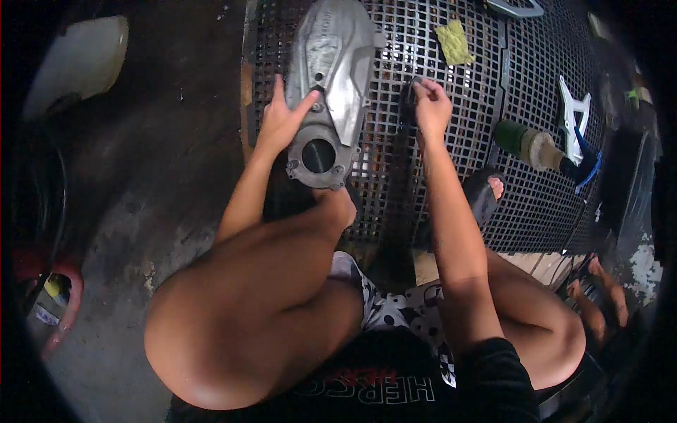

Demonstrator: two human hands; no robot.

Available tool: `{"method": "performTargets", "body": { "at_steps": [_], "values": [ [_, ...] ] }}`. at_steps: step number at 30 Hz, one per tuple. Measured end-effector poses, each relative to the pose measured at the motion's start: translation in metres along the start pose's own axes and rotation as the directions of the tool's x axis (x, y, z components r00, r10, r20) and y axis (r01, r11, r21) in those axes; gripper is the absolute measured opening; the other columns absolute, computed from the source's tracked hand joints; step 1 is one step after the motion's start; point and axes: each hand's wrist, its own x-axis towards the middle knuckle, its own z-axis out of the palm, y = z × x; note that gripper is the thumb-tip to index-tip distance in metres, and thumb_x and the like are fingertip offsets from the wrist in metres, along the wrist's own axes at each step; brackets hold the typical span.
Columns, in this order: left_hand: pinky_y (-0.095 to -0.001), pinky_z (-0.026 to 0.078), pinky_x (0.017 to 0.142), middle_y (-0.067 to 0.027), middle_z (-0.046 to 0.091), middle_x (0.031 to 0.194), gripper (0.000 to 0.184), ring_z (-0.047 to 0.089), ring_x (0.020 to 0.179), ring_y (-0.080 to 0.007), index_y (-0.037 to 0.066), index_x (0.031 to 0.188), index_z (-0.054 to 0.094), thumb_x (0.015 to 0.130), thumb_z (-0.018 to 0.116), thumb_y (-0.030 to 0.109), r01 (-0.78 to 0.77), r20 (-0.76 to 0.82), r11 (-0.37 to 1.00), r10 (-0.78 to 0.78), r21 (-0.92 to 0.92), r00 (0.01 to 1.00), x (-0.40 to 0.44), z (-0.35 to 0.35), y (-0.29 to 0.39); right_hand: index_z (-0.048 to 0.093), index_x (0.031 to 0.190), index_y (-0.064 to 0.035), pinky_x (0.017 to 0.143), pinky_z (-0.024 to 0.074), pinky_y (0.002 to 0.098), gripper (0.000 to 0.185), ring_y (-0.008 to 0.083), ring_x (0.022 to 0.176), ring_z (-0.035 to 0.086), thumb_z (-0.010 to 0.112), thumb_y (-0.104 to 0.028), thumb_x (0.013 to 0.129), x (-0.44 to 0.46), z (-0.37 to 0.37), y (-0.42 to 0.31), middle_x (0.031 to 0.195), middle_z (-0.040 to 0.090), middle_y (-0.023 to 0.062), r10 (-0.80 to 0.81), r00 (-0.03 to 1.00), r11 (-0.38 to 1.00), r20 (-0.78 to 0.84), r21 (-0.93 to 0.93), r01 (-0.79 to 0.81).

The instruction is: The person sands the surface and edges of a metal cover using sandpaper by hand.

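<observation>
Hands, left to right: left hand (283,118) spread wide between thumb and forefinger, thumb touching the metal casing (342,77), other fingers not clear; right hand (434,111) pinched narrow on a small dark piece (415,84), exact type couldn't be told. Far left, pale panel-like item (77,67), with a reddish curved tube (74,278) lower down. Casing sat over the left part of the black grate (527,211), between the hands, round opening toward the person; couldn't tell how much the left hand supported. Beyond the right hand, yellow cloth (455,42) lay on the grate. Further right, green-and-tan bottle-like item (525,143) lay on its side, near a white frame-shaped part (572,116) and blue strap (592,171).
</observation>
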Motion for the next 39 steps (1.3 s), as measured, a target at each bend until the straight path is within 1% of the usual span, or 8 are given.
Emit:
{"method": "performTargets", "body": {
  "at_steps": [8, 12, 16, 22, 28, 31, 34, 39],
  "values": [
    [-0.0458, 0.040, 0.111, -0.0410, 0.055, 0.136, 0.100, 0.054, 0.131, -0.0499, -0.001, 0.160, 0.019, 0.094, 0.063, 0.060, -0.129, -0.020, 0.990, 0.128, -0.057, 0.992, -0.003, 0.004, -0.006, 0.073, 0.112, -0.0045, 0.073, 0.0533, 0.0278, 0.025, 0.0142, 0.075, 0.066, 0.077, -0.007, 0.087, -0.043, -0.014, 0.007, 0.088, 0.073, 0.0057, -0.077, 0.995, 0.959, 0.062, -0.267, 0.091],
    [-0.0465, 0.046, 0.104, -0.0402, 0.062, 0.125, 0.095, 0.061, 0.122, -0.0502, -0.002, 0.158, 0.027, 0.094, 0.065, 0.057, -0.106, -0.097, 0.994, 0.106, 0.000, 0.990, -0.014, 0.010, 0.011, 0.069, 0.120, -0.0051, 0.099, 0.0474, 0.0367, 0.035, 0.0258, 0.108, 0.063, 0.076, -0.012, 0.087, -0.056, -0.028, -0.006, 0.113, 0.070, 0.0125, -0.257, 0.944, 0.940, -0.205, -0.281, 0.195],
    [-0.0485, 0.050, 0.097, -0.0381, 0.066, 0.116, 0.088, 0.066, 0.112, -0.0488, -0.002, 0.153, 0.040, 0.092, 0.069, 0.054, -0.108, -0.193, 0.994, 0.102, -0.021, 0.976, -0.020, 0.013, 0.013, 0.052, 0.124, -0.0006, 0.093, 0.0474, 0.0406, 0.051, 0.0270, 0.102, 0.058, 0.080, -0.023, 0.089, -0.064, -0.052, -0.014, 0.115, 0.061, 0.0160, -0.067, 0.729, 0.994, -0.681, 0.019, 0.109],
    [-0.0478, 0.054, 0.087, -0.0361, 0.069, 0.105, 0.083, 0.070, 0.100, -0.0472, -0.004, 0.143, 0.054, 0.088, 0.074, 0.055, -0.179, -0.345, 0.981, 0.192, 0.071, 0.919, -0.021, 0.018, 0.012, 0.041, 0.122, 0.0077, 0.096, 0.0452, 0.0482, 0.092, 0.0370, 0.104, 0.053, 0.091, -0.053, 0.073, -0.048, -0.128, 0.006, 0.116, 0.047, 0.0210, -0.145, 0.554, 0.957, -0.820, -0.258, -0.133],
    [-0.0425, 0.055, 0.085, -0.0326, 0.071, 0.103, 0.075, 0.073, 0.100, -0.0409, -0.003, 0.140, 0.057, 0.089, 0.077, 0.048, -0.206, -0.327, 0.975, 0.169, -0.080, 0.930, -0.012, 0.021, -0.005, 0.043, 0.131, 0.0080, 0.103, 0.0452, 0.0465, 0.092, 0.0361, 0.114, 0.056, 0.093, -0.045, 0.074, 0.006, -0.185, -0.096, 0.126, 0.053, 0.0234, -0.649, 0.348, 0.760, -0.676, -0.578, 0.297],
    [-0.0410, 0.055, 0.086, -0.0306, 0.072, 0.106, 0.073, 0.073, 0.101, -0.0390, -0.003, 0.139, 0.058, 0.089, 0.077, 0.046, -0.246, -0.338, 0.958, 0.185, -0.147, 0.923, -0.010, 0.021, -0.005, 0.067, 0.104, 0.0061, 0.086, 0.0550, 0.0343, 0.053, 0.0210, 0.088, 0.068, 0.092, -0.031, 0.077, 0.032, -0.214, -0.137, 0.103, 0.073, 0.0140, -0.370, 0.602, 0.915, -0.708, -0.164, 0.368],
    [-0.0404, 0.055, 0.087, -0.0298, 0.072, 0.108, 0.070, 0.074, 0.102, -0.0373, -0.003, 0.139, 0.058, 0.090, 0.077, 0.043, -0.223, -0.354, 0.971, 0.179, -0.088, 0.918, -0.008, 0.024, -0.006, 0.071, 0.114, 0.0067, 0.086, 0.0536, 0.0301, 0.048, 0.0170, 0.091, 0.069, 0.089, -0.025, 0.082, 0.046, -0.237, -0.149, 0.108, 0.074, 0.0095, -0.417, 0.840, 0.906, -0.347, -0.232, 0.354],
    [-0.0404, 0.055, 0.088, -0.0294, 0.072, 0.109, 0.070, 0.074, 0.102, -0.0376, -0.003, 0.140, 0.058, 0.090, 0.077, 0.043, -0.250, -0.348, 0.957, 0.186, -0.147, 0.919, -0.010, 0.026, -0.011, 0.072, 0.124, -0.0028, 0.094, 0.0522, 0.0311, 0.032, 0.0180, 0.100, 0.070, 0.073, -0.013, 0.094, 0.048, -0.202, -0.143, 0.112, 0.075, 0.0090, -0.459, 0.840, 0.757, 0.289, -0.368, 0.540]
  ]
}}
